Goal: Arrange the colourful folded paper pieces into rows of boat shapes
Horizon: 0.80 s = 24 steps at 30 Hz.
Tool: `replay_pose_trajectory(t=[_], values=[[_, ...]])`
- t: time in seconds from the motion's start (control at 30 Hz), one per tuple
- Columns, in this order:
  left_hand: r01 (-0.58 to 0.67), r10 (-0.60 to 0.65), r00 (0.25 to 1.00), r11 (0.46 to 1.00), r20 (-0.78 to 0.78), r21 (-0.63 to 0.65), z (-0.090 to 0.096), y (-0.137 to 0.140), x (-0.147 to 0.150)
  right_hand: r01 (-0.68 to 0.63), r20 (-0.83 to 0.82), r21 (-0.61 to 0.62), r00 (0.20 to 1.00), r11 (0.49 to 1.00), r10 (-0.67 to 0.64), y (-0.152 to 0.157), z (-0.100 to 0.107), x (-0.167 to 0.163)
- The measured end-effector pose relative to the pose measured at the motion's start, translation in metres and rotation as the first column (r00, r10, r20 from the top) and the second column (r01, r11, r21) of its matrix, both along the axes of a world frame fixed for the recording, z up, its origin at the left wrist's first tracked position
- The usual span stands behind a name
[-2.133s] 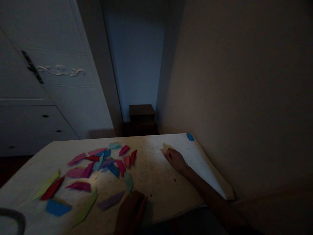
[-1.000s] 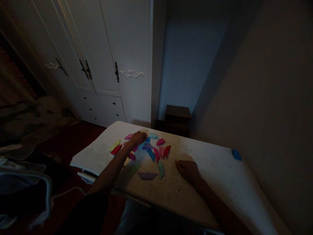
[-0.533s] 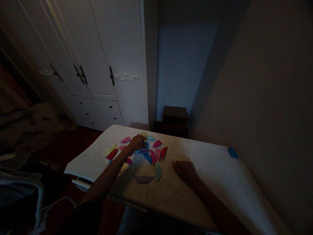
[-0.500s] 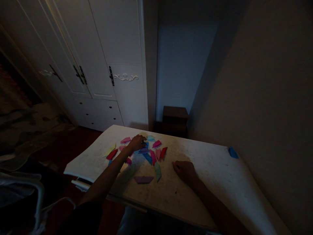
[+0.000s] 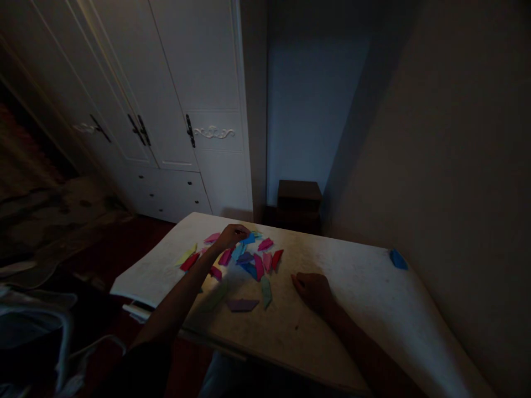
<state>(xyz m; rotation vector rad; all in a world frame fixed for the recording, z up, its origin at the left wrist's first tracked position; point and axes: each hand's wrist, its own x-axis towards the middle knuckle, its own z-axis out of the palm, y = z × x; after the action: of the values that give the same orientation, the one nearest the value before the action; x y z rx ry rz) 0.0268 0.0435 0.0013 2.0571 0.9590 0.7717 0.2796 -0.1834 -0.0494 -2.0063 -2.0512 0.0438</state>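
Pinched a blue paper piece (image 5: 249, 239) in the left grip (image 5: 232, 236), fingertips pressed together on its near-left edge, at the far side of the scattered coloured paper pieces (image 5: 244, 260) on the pale worktop (image 5: 352, 309). Rested the right hand (image 5: 313, 288) loosely curled on the worktop, right of the pieces, holding nothing visible. Lay well apart at the far right edge: a lone blue scrap (image 5: 398, 258). Stood beyond: white wardrobe (image 5: 174, 110), dark stool (image 5: 298, 196).

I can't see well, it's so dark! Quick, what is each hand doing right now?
Left hand: fingers bunched over the paper pieces, at a blue piece; a grip cannot be told.
Right hand: curled loosely, resting on the table, holding nothing visible.
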Motion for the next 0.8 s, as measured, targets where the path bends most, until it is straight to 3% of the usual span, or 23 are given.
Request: replay_pose_trajectory(t=[0.3,0.57,0.8], values=[[-0.084,0.099,0.97,0.994,0.222,-0.076,0.019,-0.012,-0.002,0.005,-0.01,-0.004,1.0,1.0,-0.005,-0.002,0.003,0.0],[0.059,0.003,0.955,0.977,0.297,-0.202,0.043,-0.056,0.015,0.0,-0.033,-0.011,0.999,1.0,0.0,-0.006,0.008,-0.002],[0.069,0.018,0.945,0.966,0.328,-0.25,0.062,-0.088,0.053,-0.013,-0.095,-0.031,0.995,0.999,0.011,-0.005,0.01,0.0]])
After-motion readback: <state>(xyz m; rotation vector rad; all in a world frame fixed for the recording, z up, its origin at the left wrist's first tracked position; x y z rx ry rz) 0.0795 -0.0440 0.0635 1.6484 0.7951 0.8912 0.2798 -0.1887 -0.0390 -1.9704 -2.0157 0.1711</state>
